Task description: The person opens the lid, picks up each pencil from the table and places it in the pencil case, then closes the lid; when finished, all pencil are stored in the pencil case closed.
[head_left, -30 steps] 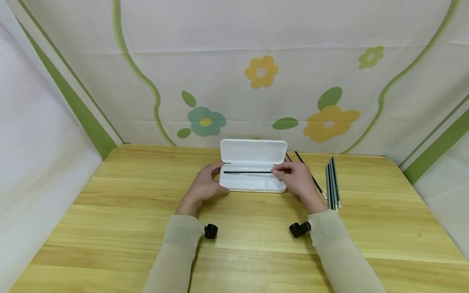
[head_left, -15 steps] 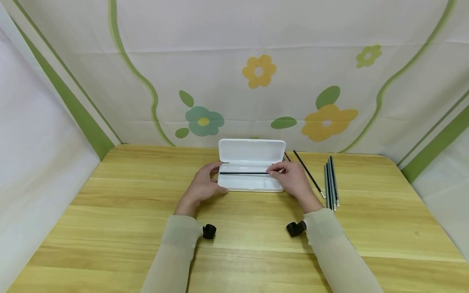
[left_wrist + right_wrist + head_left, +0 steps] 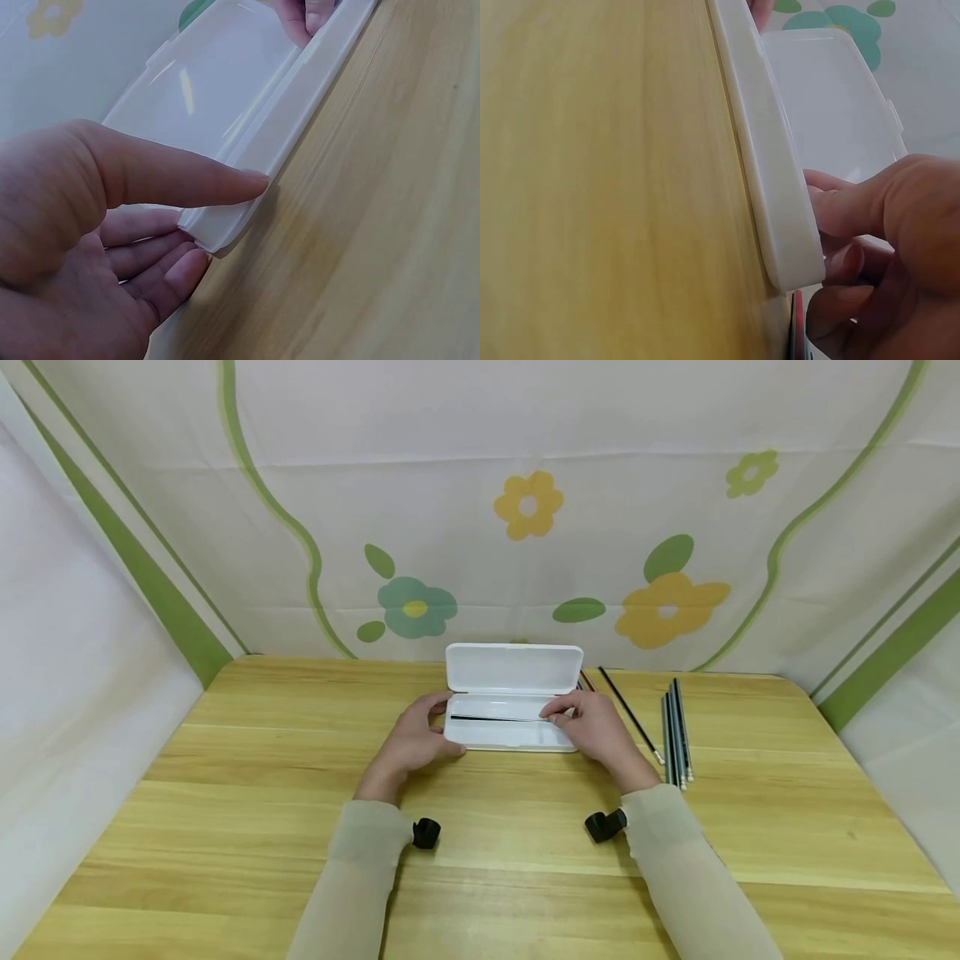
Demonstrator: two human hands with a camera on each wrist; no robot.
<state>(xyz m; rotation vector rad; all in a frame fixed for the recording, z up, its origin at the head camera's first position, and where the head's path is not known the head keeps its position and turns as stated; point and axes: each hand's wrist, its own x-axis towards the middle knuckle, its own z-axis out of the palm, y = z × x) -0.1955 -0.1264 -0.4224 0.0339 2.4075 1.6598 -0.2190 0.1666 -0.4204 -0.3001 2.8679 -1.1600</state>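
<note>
pencil [image 3: 480,718]: dark and slim, lengthwise inside the white case [image 3: 510,748], a touch slanted; whether it rests on the case floor, i cannot tell.
lid [image 3: 514,668]: raised at the back of the case.
right hand [image 3: 596,731]: grip pinching the pencil near its right end, thumb against fingers, over the right part of the case; the right wrist view hides the pencil.
left hand [image 3: 416,737]: grip clasping the left end of the case, thumb on the front wall.
step in hand: by my judgement, settling this one pencil into the case while the left hand steadies it.
next move calls for: probably letting the right end down flat, then parting the fingertips gently so the pencil does not roll.
loose pencils [image 3: 677,735]: bunched on the table [image 3: 480,877], right of the case.
lone black pencil [image 3: 628,710]: slanting between that bunch and the case, partly behind the right hand.
</note>
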